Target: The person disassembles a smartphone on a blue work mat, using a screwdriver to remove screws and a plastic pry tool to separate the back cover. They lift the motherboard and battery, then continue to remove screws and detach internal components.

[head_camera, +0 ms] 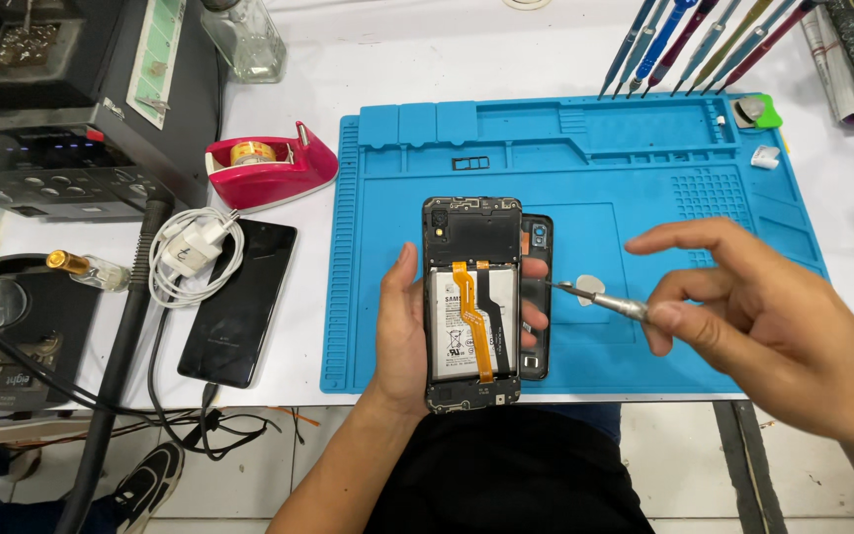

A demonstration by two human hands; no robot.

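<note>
My left hand (402, 336) grips an opened phone (472, 302) with its back off, showing a white battery and an orange flex cable. The phone is held upright over the blue work mat (635, 178). My right hand (753, 316) holds a thin silver screwdriver (605, 300), its tip pointing at the phone's right edge near my left fingertips. The black back cover (538, 237) lies on the mat just behind the phone. A grey triangular pick (591, 289) rests on the mat under the screwdriver.
A pink tape dispenser (269, 163), a white charger with coiled cable (193, 252) and a second black phone (237, 302) lie left of the mat. Several screwdrivers (684, 44) stand at the back right. Black equipment (61, 109) and cables fill the left side.
</note>
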